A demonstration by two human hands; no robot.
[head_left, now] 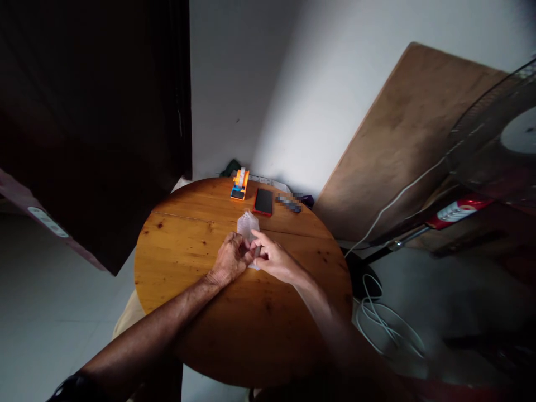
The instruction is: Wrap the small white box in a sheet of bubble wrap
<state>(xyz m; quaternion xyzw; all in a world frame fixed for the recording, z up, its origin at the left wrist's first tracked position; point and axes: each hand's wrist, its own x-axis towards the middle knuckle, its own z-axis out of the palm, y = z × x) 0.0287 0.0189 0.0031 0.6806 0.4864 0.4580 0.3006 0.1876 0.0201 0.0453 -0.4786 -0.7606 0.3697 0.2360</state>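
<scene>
A piece of translucent, crinkled plastic wrap [248, 221], perhaps bubble wrap, lies near the middle of the round wooden table [188, 268]. My left hand [231, 258] pinches its near left side, fingers bent together. From the right, my right hand [274, 258] grips its near edge between thumb and fingers, with the index finger reaching over the wrap. A narrow greyish strip shows between both hands; whether it is a separate object I cannot tell. Beyond the wrap lies a dark flat rectangular thing with a red edge [263, 202], like a phone.
An orange and blue tape dispenser [240, 185] stands at the table's far side. A blurred-out dark long object [288, 202] lies to its right. A fan [494, 134], a leaning board [389, 134] and a coiled white cable [387, 329] are at right; a dark door [92, 111] is left.
</scene>
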